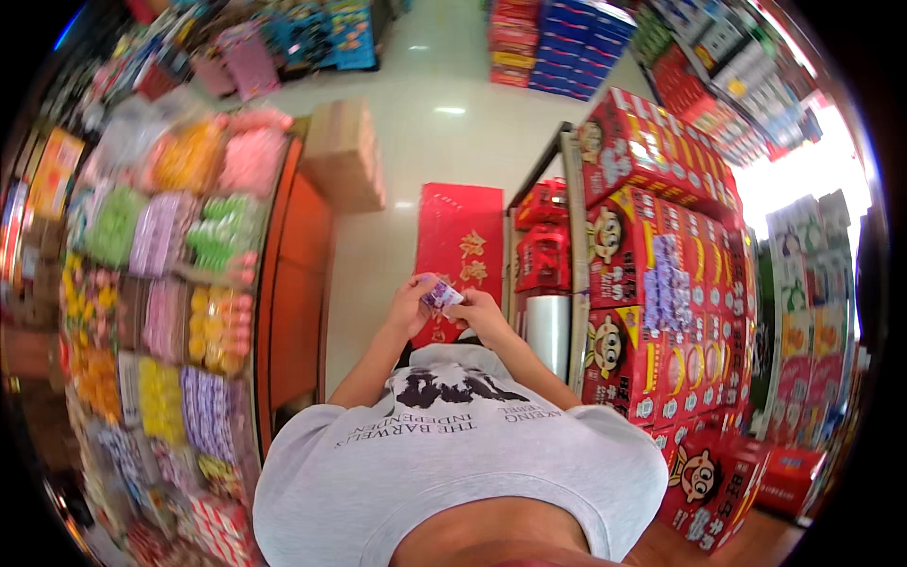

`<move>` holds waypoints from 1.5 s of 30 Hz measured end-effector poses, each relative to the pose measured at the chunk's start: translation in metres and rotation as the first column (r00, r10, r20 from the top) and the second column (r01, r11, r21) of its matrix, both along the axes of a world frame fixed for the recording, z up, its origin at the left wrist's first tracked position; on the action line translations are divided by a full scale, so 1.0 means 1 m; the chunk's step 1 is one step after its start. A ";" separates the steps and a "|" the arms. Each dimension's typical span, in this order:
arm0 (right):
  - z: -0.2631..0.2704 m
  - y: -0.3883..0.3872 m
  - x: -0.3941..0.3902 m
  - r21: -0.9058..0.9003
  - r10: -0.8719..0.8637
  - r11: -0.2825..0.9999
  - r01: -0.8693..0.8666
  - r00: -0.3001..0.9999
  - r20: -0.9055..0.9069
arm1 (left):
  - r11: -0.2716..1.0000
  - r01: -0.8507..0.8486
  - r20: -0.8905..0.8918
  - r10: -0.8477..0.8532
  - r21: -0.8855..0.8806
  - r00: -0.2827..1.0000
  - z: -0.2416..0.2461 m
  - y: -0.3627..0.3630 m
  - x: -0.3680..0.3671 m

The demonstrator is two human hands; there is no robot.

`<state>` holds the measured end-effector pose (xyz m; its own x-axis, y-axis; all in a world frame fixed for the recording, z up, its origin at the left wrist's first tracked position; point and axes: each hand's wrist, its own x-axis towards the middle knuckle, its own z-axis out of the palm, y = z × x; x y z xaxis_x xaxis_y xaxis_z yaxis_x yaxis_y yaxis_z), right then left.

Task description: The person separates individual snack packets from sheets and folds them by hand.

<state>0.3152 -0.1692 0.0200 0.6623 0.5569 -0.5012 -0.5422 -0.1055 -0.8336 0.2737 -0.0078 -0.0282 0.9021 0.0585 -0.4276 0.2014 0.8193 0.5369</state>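
A small purple-and-white printed packet [442, 295], perhaps a wrapped sweet, is held up in front of my chest. My left hand [409, 306] pinches its left end with thumb and fingers. At the opposite end, my right hand [483, 312] grips the packet's pale corner. Both forearms reach forward over a light grey printed shirt. Several similar purple packets [666, 287] lie in a cluster on the stacked red cartons [698, 283] to my right.
At left, a display [163, 234] holds bagged sweets in several colours above an orange-red side panel [301, 283]. A brown cardboard box [340, 152] stands beyond it. Ahead, a red mat [460, 220] lies on the tiled floor. A clear plastic roll [548, 326] is beside the right-hand rack.
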 end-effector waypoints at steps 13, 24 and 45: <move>-0.042 0.197 -0.132 -0.182 0.760 0.649 -0.739 0.637 0.128 | 0.668 -0.734 -0.011 0.739 -0.119 0.674 -0.034 0.117 -0.241; -0.070 0.323 -0.232 -0.053 0.931 0.363 -0.930 0.364 -0.012 | 0.252 -0.959 -0.110 0.958 -0.127 0.266 -0.038 0.148 -0.335; -0.136 0.531 -0.370 -0.020 0.856 0.511 -0.859 0.511 -0.081 | 0.234 -0.746 -0.283 0.957 0.623 0.064 -0.069 0.334 -0.446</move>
<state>-0.0544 0.3622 -0.1162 -0.1526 0.8111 -0.5646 -0.2066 -0.5849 -0.7844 -0.1727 0.3259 -0.0968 -0.2689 0.8040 -0.5304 -0.2426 0.4764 0.8451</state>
